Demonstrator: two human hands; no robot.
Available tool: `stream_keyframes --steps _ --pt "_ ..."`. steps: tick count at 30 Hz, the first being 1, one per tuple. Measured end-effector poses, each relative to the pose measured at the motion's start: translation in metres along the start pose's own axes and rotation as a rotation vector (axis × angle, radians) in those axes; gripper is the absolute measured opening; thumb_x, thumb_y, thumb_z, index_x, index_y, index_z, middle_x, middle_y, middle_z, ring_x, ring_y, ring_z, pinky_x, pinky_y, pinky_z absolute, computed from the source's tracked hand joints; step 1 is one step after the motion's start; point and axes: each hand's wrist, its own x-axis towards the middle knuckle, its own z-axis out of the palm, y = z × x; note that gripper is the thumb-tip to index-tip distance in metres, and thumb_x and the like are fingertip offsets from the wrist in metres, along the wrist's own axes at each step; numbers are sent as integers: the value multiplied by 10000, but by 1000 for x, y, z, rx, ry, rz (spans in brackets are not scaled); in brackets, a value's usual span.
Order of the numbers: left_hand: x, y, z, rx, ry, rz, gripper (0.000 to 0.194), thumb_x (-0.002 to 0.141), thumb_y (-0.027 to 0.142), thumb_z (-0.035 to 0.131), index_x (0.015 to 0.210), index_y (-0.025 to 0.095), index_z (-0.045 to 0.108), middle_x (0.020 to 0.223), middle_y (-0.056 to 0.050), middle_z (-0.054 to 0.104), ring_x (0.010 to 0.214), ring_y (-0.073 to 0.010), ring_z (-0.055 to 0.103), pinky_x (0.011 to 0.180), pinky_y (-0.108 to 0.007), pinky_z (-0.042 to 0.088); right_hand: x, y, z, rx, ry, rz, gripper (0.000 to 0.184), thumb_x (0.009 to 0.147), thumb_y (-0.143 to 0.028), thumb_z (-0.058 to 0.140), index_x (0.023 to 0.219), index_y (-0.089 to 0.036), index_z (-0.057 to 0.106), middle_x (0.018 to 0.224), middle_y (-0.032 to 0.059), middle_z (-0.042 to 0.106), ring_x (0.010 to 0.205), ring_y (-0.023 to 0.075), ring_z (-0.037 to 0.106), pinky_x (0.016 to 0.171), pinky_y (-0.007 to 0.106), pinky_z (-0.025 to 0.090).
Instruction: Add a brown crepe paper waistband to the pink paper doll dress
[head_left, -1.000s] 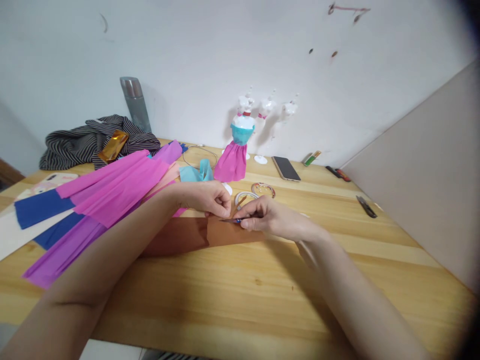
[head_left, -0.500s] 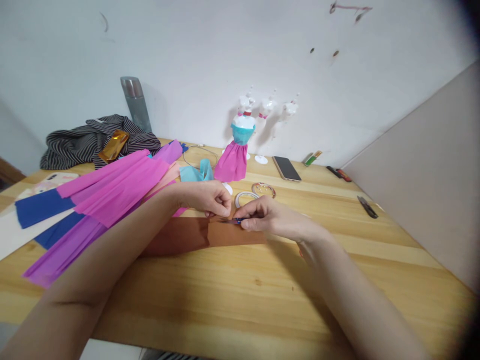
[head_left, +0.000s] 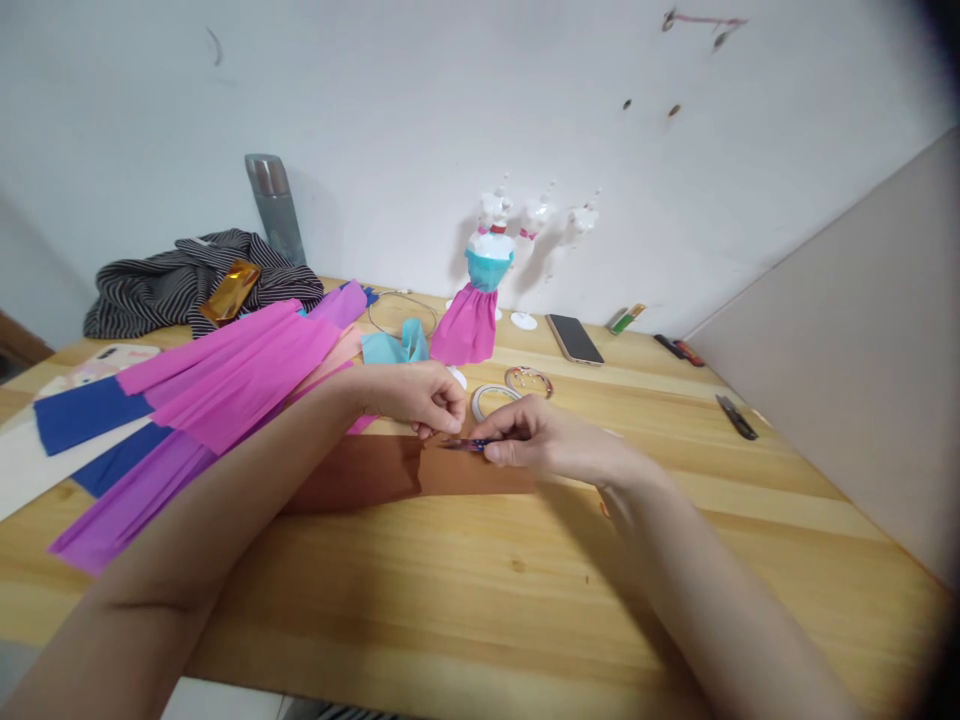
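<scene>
A brown strip of crepe-like paper or thin cloth [head_left: 472,478] lies lengthwise on the table under my hands, its left part darker in shadow. My left hand [head_left: 420,395] is closed in a pinch at the strip's upper edge; the fingertips are partly hidden. Between the thumb and fingers of my right hand [head_left: 540,435] is a slim pointed tool with a dark patterned handle [head_left: 478,444], its tip directed left toward my left fingertips, just above the strip. Whether it is tweezers or small scissors does not show.
Pink, purple and blue strips [head_left: 247,385] spread at the left. Behind my hands stand a small dress form in a pink skirt [head_left: 469,325], a teal strip [head_left: 394,343] and a tape roll [head_left: 491,400]. A phone [head_left: 574,339], a cutter [head_left: 736,417] and a flask [head_left: 276,210] lie or stand farther off.
The tool's tip has tilted slightly lower beside my left fingers. Otherwise both hands hold almost the same place; the whole view has shifted a little.
</scene>
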Motion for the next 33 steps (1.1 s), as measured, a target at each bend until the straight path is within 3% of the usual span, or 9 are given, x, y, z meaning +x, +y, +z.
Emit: stream_keyframes --steps 5,12,17,22,28,33 --pt "0 0 -1 -31 -6 -31 51 743 175 564 713 148 596 568 11 612 536 -100 568 524 -193 415 -1 3 -5 16 4 18 308 769 -404 649 790 -99 683 650 -9 503 625 105 403 587 252 310" --pt "-2 5 -2 93 29 59 72 752 170 551 697 141 587 611 24 560 572 -85 519 552 -191 384 -4 -1 -7 -4 -34 49 364 760 -448 651 848 -99 705 662 -3 508 632 114 400 598 266 307" --pt "-1 9 0 225 77 157 91 747 145 546 659 142 569 606 39 497 587 -77 444 560 -190 337 -2 1 -6 -16 10 2 300 766 -398 645 817 -106 688 679 -1 503 638 113 403 610 269 317" --pt "3 6 0 221 69 198 96 749 138 542 658 140 572 626 34 524 601 -77 458 569 -187 341 2 2 -2 -37 7 -63 262 784 -372 635 768 -114 681 627 -17 460 598 101 363 556 254 277" --pt "3 4 1 208 72 107 70 739 145 536 696 141 592 630 27 548 593 -81 480 566 -185 365 4 5 3 -21 27 -59 282 778 -376 647 829 -107 717 627 -11 509 601 102 384 545 245 304" --pt "-3 3 -1 85 -7 -23 129 780 233 519 770 148 615 647 16 570 585 -94 531 555 -195 406 8 10 5 -5 41 -39 270 767 -376 650 802 -116 717 611 -20 494 586 97 373 540 241 294"
